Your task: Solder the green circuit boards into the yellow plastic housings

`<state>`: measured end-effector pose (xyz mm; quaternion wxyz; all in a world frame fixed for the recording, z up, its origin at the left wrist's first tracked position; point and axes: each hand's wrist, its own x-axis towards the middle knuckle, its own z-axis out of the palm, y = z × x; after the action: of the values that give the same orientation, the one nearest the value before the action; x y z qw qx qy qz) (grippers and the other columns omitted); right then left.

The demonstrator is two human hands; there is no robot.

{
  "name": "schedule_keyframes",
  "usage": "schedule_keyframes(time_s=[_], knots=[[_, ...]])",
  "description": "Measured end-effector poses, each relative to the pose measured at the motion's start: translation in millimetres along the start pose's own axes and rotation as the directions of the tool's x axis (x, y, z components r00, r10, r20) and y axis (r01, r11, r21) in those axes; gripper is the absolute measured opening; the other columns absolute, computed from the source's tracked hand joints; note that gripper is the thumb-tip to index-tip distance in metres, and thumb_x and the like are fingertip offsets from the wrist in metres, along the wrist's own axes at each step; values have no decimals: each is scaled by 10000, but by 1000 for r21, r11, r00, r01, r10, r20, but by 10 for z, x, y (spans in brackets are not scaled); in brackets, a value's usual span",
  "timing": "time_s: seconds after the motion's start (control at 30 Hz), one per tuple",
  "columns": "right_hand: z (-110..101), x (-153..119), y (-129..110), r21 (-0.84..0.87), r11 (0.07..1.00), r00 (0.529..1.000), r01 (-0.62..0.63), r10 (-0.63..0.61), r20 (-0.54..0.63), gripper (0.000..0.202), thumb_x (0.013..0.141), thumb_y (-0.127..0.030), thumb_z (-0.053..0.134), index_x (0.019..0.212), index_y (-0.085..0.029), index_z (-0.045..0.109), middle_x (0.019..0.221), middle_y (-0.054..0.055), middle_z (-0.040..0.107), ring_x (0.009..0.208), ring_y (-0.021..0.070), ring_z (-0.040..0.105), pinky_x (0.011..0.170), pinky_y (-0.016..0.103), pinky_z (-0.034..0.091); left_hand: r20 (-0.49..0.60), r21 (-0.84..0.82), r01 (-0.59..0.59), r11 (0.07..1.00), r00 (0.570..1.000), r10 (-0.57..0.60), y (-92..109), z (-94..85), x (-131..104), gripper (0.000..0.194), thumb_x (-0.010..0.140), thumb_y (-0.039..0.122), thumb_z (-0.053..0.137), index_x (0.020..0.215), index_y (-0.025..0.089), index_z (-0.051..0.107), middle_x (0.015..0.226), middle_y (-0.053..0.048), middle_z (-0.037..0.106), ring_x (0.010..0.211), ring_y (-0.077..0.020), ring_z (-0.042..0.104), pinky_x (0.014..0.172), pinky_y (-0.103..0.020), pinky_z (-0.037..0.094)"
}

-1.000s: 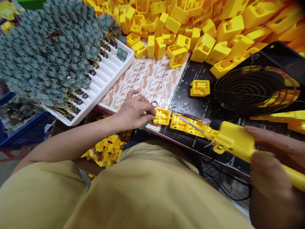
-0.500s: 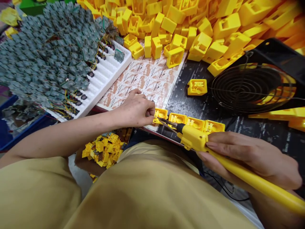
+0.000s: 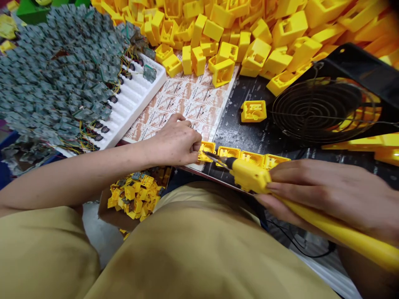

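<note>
My left hand [image 3: 182, 143] is closed at the left side of a small open yellow plastic housing [image 3: 209, 148] near the table's front edge. Its curled fingers hold that housing by the side; the fingertips are partly hidden. In my right hand [image 3: 324, 195] is a yellow soldering iron [image 3: 251, 175], gripped by its thick handle. The iron's thin metal tip points left and reaches into the held housing. Just to the right, several more open housings [image 3: 252, 158] stand in a row, partly behind the iron.
A white foam tray [image 3: 137, 104] piled with circuit boards [image 3: 62, 74] and wires sits at left. Many yellow housings [image 3: 224, 25] heap up at the back. One housing [image 3: 254, 111] stands alone beside a black fan [image 3: 321, 108]. Below the edge, a cardboard box [image 3: 107, 211] holds yellow pieces.
The view has shifted slightly. The iron's tip has pulled back a little to the right from my left fingers, still over the housing. My left hand keeps its grip.
</note>
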<state>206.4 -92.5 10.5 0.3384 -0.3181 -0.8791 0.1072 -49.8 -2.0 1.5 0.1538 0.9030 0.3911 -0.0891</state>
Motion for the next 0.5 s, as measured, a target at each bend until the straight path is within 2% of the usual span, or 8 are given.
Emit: schedule_keyframes(time_s=[0.13,0.37,0.43,0.5], knots=[[-50,-112,33,-17,994,994,-107,107,3,69,932,-269,611,903,-212,586,762,20,656,716,65,636,686,202,534,18,29,-12,999,1000,11,-2,-21,6,166,763,263,560,683,186,684,639,-13,657,709,-157,518,958,-397,319],[8,-78,64,-34,999,999,-40,39,-38,76,949,-278,582,943,-209,552,734,24,658,631,61,636,578,148,521,31,94,-33,995,999,31,-1,-45,2,166,783,255,560,704,195,692,646,-16,660,753,-178,547,934,-392,337],[39,-114,54,-4,997,996,-82,81,-41,97,954,-297,572,990,-206,566,738,27,665,637,69,645,595,153,535,1,90,-61,994,998,61,-26,-57,-28,175,803,246,552,719,201,700,671,-14,674,780,-179,558,957,-402,329],[71,-187,41,6,982,981,-187,187,-50,178,926,-325,619,1066,-223,584,760,24,682,655,84,661,608,162,550,-37,45,-63,997,997,65,-70,-62,-62,179,827,255,553,755,214,712,740,-7,707,820,-179,574,997,-418,311]])
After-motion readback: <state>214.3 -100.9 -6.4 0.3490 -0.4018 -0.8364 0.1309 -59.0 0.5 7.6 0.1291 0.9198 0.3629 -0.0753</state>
